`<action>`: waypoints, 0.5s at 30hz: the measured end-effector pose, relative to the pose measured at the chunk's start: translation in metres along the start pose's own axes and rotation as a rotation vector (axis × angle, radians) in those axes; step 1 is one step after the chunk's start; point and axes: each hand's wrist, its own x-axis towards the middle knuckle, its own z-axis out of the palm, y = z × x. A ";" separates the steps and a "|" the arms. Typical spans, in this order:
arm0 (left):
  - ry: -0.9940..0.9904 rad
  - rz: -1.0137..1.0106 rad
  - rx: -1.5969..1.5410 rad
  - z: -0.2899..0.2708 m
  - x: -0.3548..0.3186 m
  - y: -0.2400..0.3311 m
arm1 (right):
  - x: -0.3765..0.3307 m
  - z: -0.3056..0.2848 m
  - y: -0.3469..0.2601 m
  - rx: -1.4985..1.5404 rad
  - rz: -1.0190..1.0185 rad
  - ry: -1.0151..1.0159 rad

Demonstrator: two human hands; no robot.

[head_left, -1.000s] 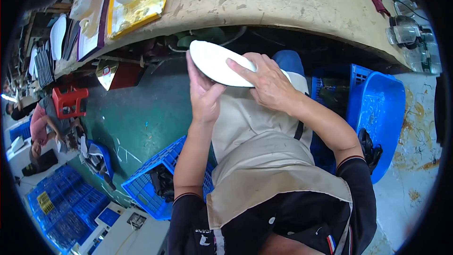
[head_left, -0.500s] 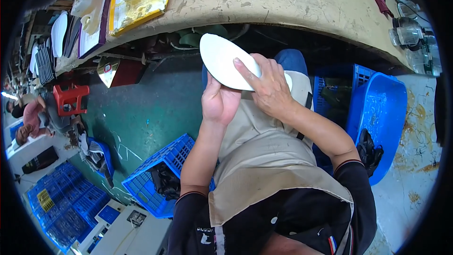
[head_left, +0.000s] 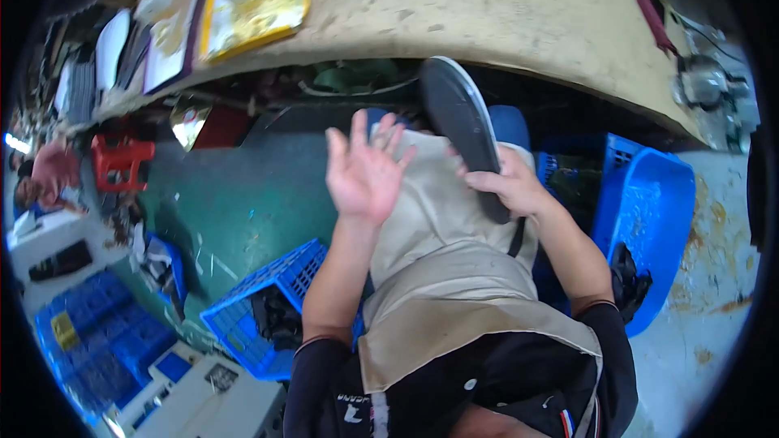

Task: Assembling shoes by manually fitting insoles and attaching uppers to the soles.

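My right hand (head_left: 510, 188) grips a shoe sole (head_left: 462, 126), dark on the face turned toward me with a pale rim, held upright on edge above my lap. My left hand (head_left: 367, 172) is raised beside it, palm open and fingers spread, holding nothing and a short gap away from the sole. A beige apron (head_left: 450, 272) covers my lap under both hands. The sole's lower end is hidden behind my right hand.
A worn beige workbench (head_left: 487, 8) curves across the top, with yellow and white sheets (head_left: 243, 4) on its left. Blue crates stand at my left (head_left: 268, 308) and right (head_left: 649, 219). A red stool (head_left: 122, 162) and another person (head_left: 45, 174) are at far left.
The sole has turned from showing its white face to showing its dark face, now on edge in my right hand. My left hand let go and opened.
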 end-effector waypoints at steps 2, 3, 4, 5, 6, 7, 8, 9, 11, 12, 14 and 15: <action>0.149 0.086 0.099 0.006 -0.013 0.003 | 0.006 0.007 -0.001 0.741 0.220 -0.177; 0.173 0.102 0.105 0.012 -0.017 0.007 | 0.008 0.008 0.001 0.739 0.220 -0.164; 0.198 0.120 0.111 0.017 -0.019 0.007 | 0.010 0.009 0.003 0.771 0.208 -0.199; 0.200 0.116 0.115 0.021 -0.021 0.010 | 0.014 0.015 0.005 0.809 0.194 -0.245; 0.212 0.161 0.136 0.024 -0.024 0.013 | 0.017 0.020 0.007 0.847 0.179 -0.292; 0.223 0.205 0.156 0.027 -0.025 0.015 | 0.018 0.024 0.008 0.884 0.165 -0.338; 0.229 0.209 0.165 0.031 -0.027 0.018 | 0.018 0.024 0.007 0.774 0.158 -0.304; 0.206 0.211 0.197 0.035 -0.026 0.018 | 0.016 0.022 0.006 0.663 0.151 -0.269; 0.162 0.227 0.267 0.042 -0.025 0.015 | 0.017 0.013 0.004 0.232 -0.108 -0.169; 0.140 0.233 0.303 0.046 -0.026 0.015 | 0.016 0.010 0.002 -0.206 -0.364 -0.047; 0.132 0.251 0.331 0.054 -0.026 0.013 | 0.007 0.004 -0.013 -0.311 -0.231 0.018; 0.117 0.263 0.350 0.057 -0.025 0.011 | 0.005 0.002 -0.016 -0.303 -0.231 0.018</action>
